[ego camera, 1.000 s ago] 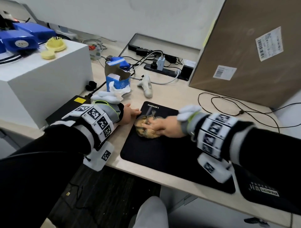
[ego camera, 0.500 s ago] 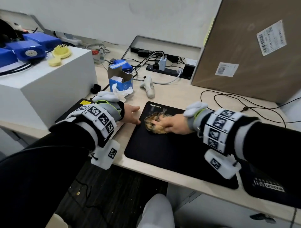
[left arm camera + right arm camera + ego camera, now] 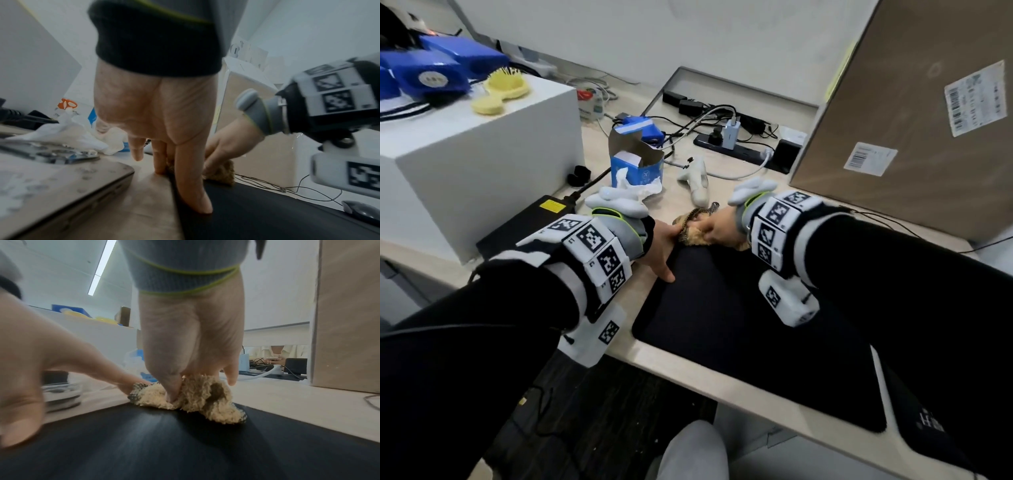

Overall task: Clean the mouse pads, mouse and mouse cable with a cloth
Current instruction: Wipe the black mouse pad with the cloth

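right hand [image 3: 191,344]: I'm gripping the fluffy tan cloth [image 3: 197,394] on the black mouse pad [image 3: 739,308]
left hand [image 3: 156,116]: fingers straight, pinning its edge

Mouse pad [image 3: 739,308]: plain black. Cloth [image 3: 197,392]: tan, fuzzy pile with a dark grey checked-weave edge. Mouse [image 3: 362,211]: grey. Tissue box [image 3: 637,169]: blue and white. Large box [image 3: 914,144]: brown cardboard with white barcode labels. Hairbrush [image 3: 508,85]: yellow. Desk [image 3: 722,370]: light beige.
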### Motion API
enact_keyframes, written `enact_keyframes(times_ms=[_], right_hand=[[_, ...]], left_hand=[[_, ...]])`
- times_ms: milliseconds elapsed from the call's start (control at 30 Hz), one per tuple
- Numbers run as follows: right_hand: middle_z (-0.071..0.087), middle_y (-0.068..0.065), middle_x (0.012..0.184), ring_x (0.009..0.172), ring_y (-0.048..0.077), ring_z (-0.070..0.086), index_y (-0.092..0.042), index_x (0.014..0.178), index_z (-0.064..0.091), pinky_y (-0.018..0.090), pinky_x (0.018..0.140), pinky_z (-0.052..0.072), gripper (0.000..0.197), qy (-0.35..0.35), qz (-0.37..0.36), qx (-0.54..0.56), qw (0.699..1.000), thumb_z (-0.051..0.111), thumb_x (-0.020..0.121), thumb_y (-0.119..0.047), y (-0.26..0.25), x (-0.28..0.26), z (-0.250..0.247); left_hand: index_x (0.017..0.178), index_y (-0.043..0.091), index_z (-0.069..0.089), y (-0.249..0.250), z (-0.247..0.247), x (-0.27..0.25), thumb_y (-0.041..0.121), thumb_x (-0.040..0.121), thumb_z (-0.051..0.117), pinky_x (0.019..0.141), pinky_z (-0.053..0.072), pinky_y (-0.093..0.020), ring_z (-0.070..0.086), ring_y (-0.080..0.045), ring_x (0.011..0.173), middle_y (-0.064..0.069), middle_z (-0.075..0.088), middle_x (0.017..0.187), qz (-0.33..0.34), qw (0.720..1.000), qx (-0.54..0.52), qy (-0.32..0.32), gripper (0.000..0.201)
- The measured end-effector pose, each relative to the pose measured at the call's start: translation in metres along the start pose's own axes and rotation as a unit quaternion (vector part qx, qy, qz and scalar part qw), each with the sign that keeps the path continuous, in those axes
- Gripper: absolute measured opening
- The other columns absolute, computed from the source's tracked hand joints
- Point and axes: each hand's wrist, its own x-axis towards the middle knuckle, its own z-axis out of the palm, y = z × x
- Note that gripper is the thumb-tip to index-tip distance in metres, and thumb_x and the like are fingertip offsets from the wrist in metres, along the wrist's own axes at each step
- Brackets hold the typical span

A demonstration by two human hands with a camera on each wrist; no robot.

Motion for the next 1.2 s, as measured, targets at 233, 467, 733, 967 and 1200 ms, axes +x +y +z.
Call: enact_keyframes(times_ms=[233, 467, 733, 967, 1200], right_hand=[[0.004, 0.011, 0.159, 0.147, 0.029, 0.010, -0.021, 0.151, -0.001, 0.033, 0.117, 0.008, 0.057, 0.020, -0.019, 0.012, 1.000, 0.029, 0.101, -0.020, 0.002, -0.001, 0.012], [0.000, 0.014, 0.159, 0.148, 0.026, 0.002, -0.017, 0.149, 0.000, 0.017, 0.109, -0.001, 0.056, 0.026, 0.002, 0.098, 0.995, 0.030, 0.102, -0.016, 0.054, -0.088, 0.086], [-0.004, 0.012, 0.159, 0.147, 0.034, 0.003, -0.030, 0.149, -0.002, 0.038, 0.121, 0.002, 0.055, 0.024, 0.113, 0.154, 0.981, 0.027, 0.102, -0.026, 0.088, -0.117, 0.127], [0.004, 0.019, 0.158, 0.147, 0.033, 0.007, -0.017, 0.150, 0.002, 0.036, 0.118, 0.007, 0.056, 0.076, 0.045, 0.101, 0.991, 0.029, 0.102, -0.024, 0.018, -0.045, 0.087], [-0.003, 0.015, 0.159, 0.147, 0.032, 0.004, -0.032, 0.150, 0.004, 0.040, 0.121, 0.001, 0.057, 0.020, -0.035, 0.098, 0.994, 0.031, 0.099, -0.039, 0.017, -0.012, 0.054]], left_hand=[[0.151, 0.029, -0.006, 0.000, -0.002, 0.001, 0.053, 0.066, 0.075, 0.113, 0.033, -0.041, 0.034, -0.028, 0.139, -0.007, 0.032, 0.153, -0.022, 1.000, 0.012, -0.005, 0.120], [0.152, 0.020, -0.009, 0.010, -0.006, -0.006, 0.048, 0.075, 0.072, 0.116, 0.028, -0.037, 0.029, -0.026, 0.143, -0.007, 0.025, 0.157, -0.019, 0.999, 0.046, -0.015, 0.115], [0.152, 0.018, -0.008, 0.012, -0.008, -0.008, 0.049, 0.075, 0.071, 0.116, 0.027, -0.036, 0.027, -0.026, 0.143, -0.007, 0.024, 0.158, -0.021, 0.997, 0.074, -0.006, 0.114], [0.152, 0.016, -0.009, 0.019, -0.006, -0.007, 0.045, 0.079, 0.069, 0.116, 0.027, -0.033, 0.027, -0.025, 0.144, -0.006, 0.023, 0.158, -0.026, 0.995, 0.093, 0.001, 0.111], [0.152, 0.017, -0.009, 0.014, -0.003, 0.001, 0.050, 0.076, 0.068, 0.116, 0.027, -0.034, 0.027, -0.027, 0.144, -0.008, 0.023, 0.157, -0.053, 0.993, 0.100, -0.009, 0.113]])
